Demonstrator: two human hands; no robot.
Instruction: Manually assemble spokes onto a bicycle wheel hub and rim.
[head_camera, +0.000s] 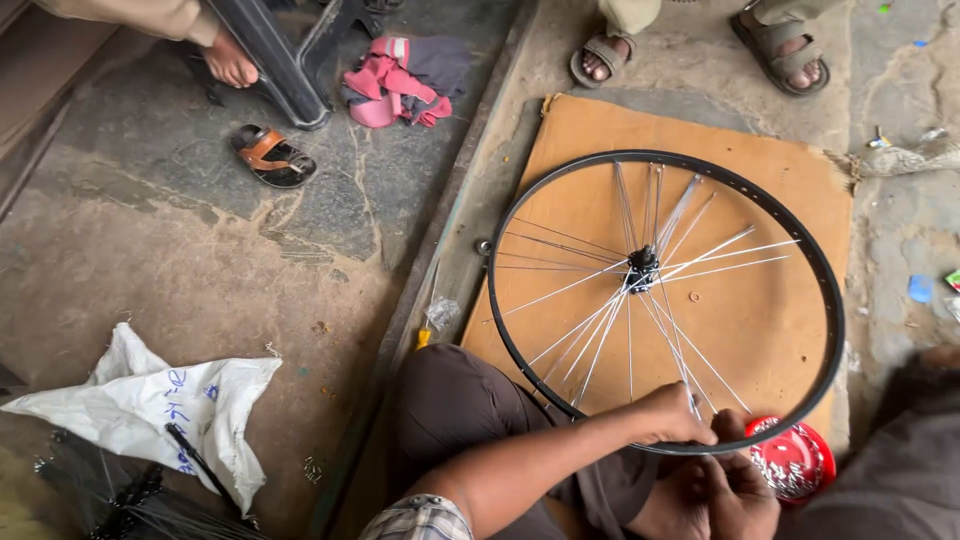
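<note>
Bicycle wheel (665, 300): laid flat on board (780, 330) for support. Left hand (675, 415) pinched on spoke (680, 370) at near rim; right hand (735, 490) cupped beneath; red tin (795, 462) beside rim.

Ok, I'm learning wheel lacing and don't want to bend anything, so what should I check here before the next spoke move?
1. Rim lies flat on the board: ok.
2. Hub sits near the rim's middle: ok.
3. Left hand has a grip at the near rim, where a spoke ends: ok, though whether the spoke is seated in its hole: cannot tell.
4. Right hand supports from below the rim: ok; what it holds: cannot tell.
5. Spokes evenly spread: not ok; the left side has wide gaps and several lie bunched.
6. Red tin within reach beside the right hand: ok.
</note>
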